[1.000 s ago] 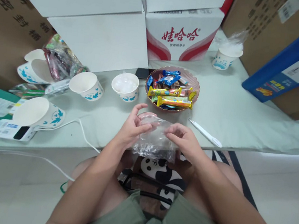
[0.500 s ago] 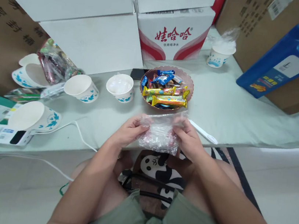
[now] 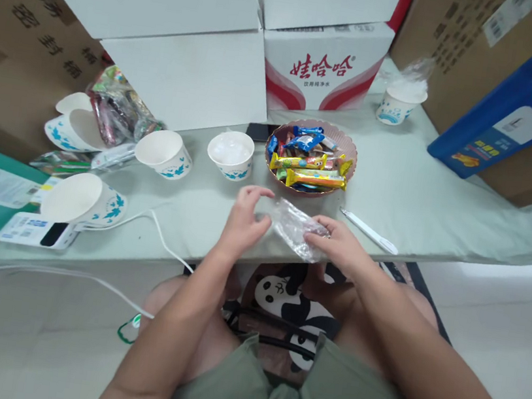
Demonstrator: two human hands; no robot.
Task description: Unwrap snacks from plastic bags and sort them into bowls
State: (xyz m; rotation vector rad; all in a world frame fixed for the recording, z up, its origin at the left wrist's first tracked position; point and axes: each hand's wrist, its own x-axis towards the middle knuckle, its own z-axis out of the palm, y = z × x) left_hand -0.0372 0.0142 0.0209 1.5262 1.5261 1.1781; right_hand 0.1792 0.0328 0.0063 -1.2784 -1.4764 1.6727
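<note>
Between my hands, over the table's front edge, is a crinkled clear plastic bag [image 3: 297,229]. My right hand [image 3: 334,241] pinches its right side between thumb and fingers. At the bag's left my left hand [image 3: 247,220] has thumb and fingers apart, curved, with nothing visible in them. Just beyond the bag stands a pink scalloped bowl [image 3: 351,147] of wrapped candies [image 3: 304,158]. To the right of the bag lies a white pen-like utility knife [image 3: 368,230].
Paper cups [image 3: 163,153] stand on the left, one cup [image 3: 230,155] holding clear plastic. Plastic wrap fills another cup [image 3: 401,103] at the back right. A blue bottle [image 3: 505,121] leans near a carton. A white device [image 3: 36,230] with a cable lies at the left edge.
My left hand has come off the bag and opened. The bag, formerly stretched between both hands, now tilts from my right hand. The view has shifted slightly left.
</note>
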